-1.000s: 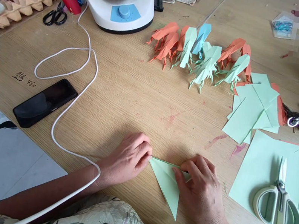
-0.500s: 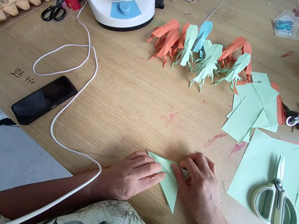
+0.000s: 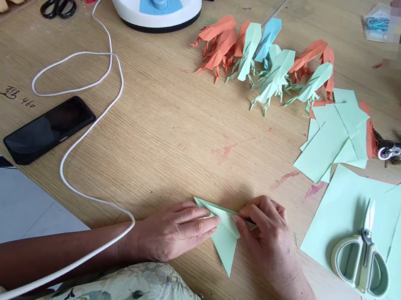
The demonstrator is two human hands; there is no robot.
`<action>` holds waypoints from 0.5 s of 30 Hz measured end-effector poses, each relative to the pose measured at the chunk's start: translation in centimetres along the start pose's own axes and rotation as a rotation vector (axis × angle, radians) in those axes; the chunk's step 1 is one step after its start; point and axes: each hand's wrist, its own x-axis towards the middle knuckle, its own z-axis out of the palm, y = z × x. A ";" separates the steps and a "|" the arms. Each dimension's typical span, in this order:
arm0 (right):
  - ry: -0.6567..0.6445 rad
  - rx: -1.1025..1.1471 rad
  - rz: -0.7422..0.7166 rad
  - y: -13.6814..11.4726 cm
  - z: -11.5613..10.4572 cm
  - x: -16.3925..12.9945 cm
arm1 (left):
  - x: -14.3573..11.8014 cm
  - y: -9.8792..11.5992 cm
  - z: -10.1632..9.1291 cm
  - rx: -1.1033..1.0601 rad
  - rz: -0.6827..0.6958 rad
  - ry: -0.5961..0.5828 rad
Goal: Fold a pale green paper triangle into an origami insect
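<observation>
Left hand [image 3: 171, 229] lies flat, fingers extended, pressing the green paper triangle [image 3: 227, 234] on the table [image 3: 173, 130] — right hand [image 3: 270, 238] pinches its upper right edge

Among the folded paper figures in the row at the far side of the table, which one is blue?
The light blue folded paper figure, standing at the back near the middle of the row. It is the only blue one; the others beside it are orange or pale green.
</observation>
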 end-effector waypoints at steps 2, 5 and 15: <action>0.009 -0.009 -0.020 0.2 0.1 0.1 | 0.0 0.1 -0.1 0.024 0.010 -0.006; 0.016 -0.016 -0.039 0.3 0.3 0.2 | 0.0 0.1 -0.2 0.044 0.008 -0.022; 0.085 -0.042 -0.031 0.4 0.8 0.1 | -0.5 0.2 0.2 0.070 0.006 -0.028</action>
